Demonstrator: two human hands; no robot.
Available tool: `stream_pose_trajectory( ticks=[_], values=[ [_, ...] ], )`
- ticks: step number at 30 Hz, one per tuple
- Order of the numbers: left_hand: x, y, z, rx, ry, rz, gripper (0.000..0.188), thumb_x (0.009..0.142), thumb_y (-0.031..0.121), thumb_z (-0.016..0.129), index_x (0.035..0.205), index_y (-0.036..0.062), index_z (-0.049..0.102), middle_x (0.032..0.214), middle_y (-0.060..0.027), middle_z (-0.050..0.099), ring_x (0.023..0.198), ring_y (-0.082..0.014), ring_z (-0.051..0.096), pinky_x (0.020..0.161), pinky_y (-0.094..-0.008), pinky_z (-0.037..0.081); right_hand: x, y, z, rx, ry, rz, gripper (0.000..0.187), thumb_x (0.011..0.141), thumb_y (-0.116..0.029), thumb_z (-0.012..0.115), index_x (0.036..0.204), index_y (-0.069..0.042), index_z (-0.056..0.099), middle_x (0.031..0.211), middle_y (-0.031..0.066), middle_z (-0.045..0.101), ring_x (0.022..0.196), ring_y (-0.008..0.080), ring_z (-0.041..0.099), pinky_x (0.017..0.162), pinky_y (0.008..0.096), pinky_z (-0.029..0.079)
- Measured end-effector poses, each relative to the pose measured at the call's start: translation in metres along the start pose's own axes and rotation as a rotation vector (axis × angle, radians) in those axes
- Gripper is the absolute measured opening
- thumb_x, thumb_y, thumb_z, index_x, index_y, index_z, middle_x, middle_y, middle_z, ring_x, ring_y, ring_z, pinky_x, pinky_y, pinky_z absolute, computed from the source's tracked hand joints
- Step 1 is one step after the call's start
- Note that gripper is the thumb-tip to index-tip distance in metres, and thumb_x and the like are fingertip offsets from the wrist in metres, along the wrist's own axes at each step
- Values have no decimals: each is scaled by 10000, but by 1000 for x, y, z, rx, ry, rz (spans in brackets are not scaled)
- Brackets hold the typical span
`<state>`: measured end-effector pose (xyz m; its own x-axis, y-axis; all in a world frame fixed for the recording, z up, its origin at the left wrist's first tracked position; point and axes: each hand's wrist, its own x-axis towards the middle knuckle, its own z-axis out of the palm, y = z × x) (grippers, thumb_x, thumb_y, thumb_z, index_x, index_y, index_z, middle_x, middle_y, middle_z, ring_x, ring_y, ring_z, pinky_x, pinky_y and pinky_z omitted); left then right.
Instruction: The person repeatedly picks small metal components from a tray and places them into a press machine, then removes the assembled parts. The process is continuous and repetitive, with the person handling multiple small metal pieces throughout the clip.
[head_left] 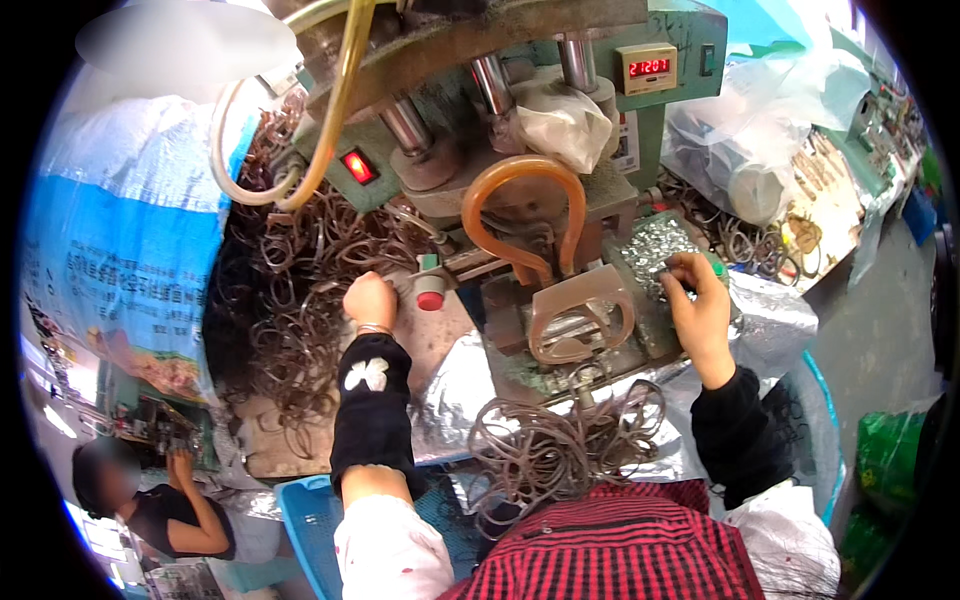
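My left hand point(370, 300) is closed, knuckles up, on the worktop just left of a red push button point(430, 299); its fingertips are hidden. My right hand point(702, 318) has bent fingers and thumb apart, holding nothing visible. It is at the foil-wrapped box point(655, 245), beside a green button point(719, 268). Between my hands stands a press point(520, 130) with steel posts. A brown loop-shaped ring point(481, 205) stands upright at its middle. Before it, a paler rounded frame-shaped piece point(621, 315) tilts over the metal mould point(510, 345).
Tangled brown rings point(285, 240) heap on the left, and another bundle point(560, 440) lies close to my body. A blue woven sack point(130, 240) stands far left, a blue basket point(310, 520) below. Clear plastic bags point(740, 130) lie right. Another person point(180, 510) works at lower left.
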<state>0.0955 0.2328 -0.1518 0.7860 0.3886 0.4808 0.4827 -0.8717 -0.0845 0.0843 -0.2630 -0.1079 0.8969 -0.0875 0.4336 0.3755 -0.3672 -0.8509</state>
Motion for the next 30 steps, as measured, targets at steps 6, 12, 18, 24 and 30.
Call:
stream_pose_trajectory(
  ticks=[6, 12, 18, 24, 30],
  values=[
    [-19, -26, -40, -421, -265, -27, 277, 875, 250, 639, 864, -14, 722, 721, -176, 700, 682, -324, 705, 607, -433, 523, -24, 7, -47, -37, 55, 13, 124, 876, 8, 650, 1000, 8, 653, 899, 94, 687, 853, 187, 666, 786, 283, 502],
    [-104, -66, -111, -1092, -355, -352, 181, 898, 179, 702, 831, 70, 574, 641, -52, 654, 427, -112, 537, 389, -258, 366, 5, -69, -1, 213, -194, -277, 140, 791, 5, 715, 924, -30, 733, 873, 104, 718, 824, 255, 661, 753, 349, 504],
    [-165, -75, -89, -666, -201, -185, 243, 790, -75, 674, 977, 47, 578, 704, -41, 583, 634, -121, 571, 543, -277, 462, -9, -80, 45, 482, -168, -26, 284, 809, 9, 712, 1090, -8, 688, 1014, 84, 687, 907, 166, 647, 825, 304, 512],
    [-80, -45, -229, -992, -434, -407, 447, 781, -65, 668, 1177, 69, 512, 730, 23, 597, 580, -39, 513, 494, -185, 369, -13, -94, 52, 921, -301, 252, 401, 863, 36, 686, 1249, 37, 578, 1104, 71, 663, 1006, 104, 619, 899, 247, 488],
    [-113, -30, -204, -1105, 27, -376, 227, 908, 46, 669, 1131, 4, 686, 841, 5, 653, 605, -26, 454, 515, -183, 326, -40, -133, 33, 811, -233, 210, 431, 872, 53, 584, 1299, 12, 541, 1233, 64, 618, 1099, 175, 607, 972, 326, 474]
  ],
)
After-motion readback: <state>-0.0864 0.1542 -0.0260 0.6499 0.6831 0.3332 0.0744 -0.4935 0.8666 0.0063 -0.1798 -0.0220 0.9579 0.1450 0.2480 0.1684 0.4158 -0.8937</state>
